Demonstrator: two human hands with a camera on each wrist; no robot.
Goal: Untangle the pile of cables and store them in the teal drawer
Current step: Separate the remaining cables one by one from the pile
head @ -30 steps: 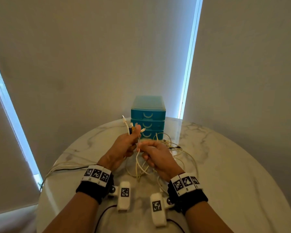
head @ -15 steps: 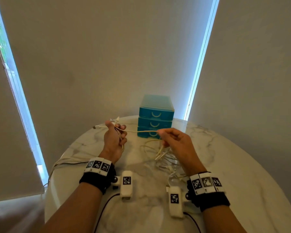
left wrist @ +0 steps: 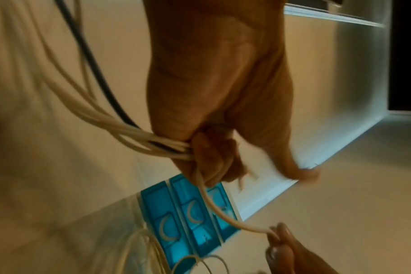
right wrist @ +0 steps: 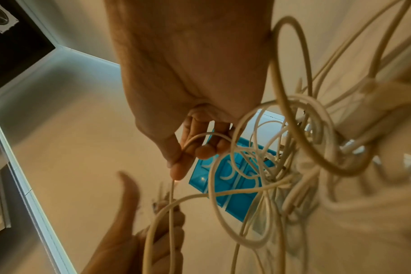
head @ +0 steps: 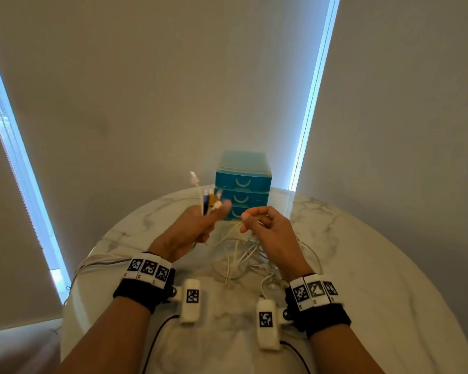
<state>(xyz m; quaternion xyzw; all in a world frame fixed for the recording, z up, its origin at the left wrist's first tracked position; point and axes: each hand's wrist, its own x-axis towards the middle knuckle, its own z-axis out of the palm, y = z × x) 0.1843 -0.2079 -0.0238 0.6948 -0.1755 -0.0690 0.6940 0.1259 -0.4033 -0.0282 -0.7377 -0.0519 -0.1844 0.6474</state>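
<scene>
My left hand [head: 197, 225] grips a bundle of white cables and one dark cable [left wrist: 139, 137], with their plug ends [head: 207, 201] sticking up above the fist. One white cable [left wrist: 214, 211] runs from that fist across to my right hand [head: 265, 225], which pinches it between thumb and fingers [right wrist: 181, 163]. Below and behind the right hand a tangled pile of white cables [head: 243, 260] lies on the marble table [head: 376, 265]. The teal drawer unit [head: 243, 184] stands at the table's far edge, all three drawers closed.
A few cables [head: 100, 261] trail off the table's left edge. Grey blinds hang behind the table, with bright window strips [head: 308, 103] on both sides. A white plug block [right wrist: 392, 98] sits in the tangle by my right wrist.
My hands, spread apart half a second ago with a cable stretched between them, have come back close together in front of the drawers. The left hand has turned so the plug ends point upward.
</scene>
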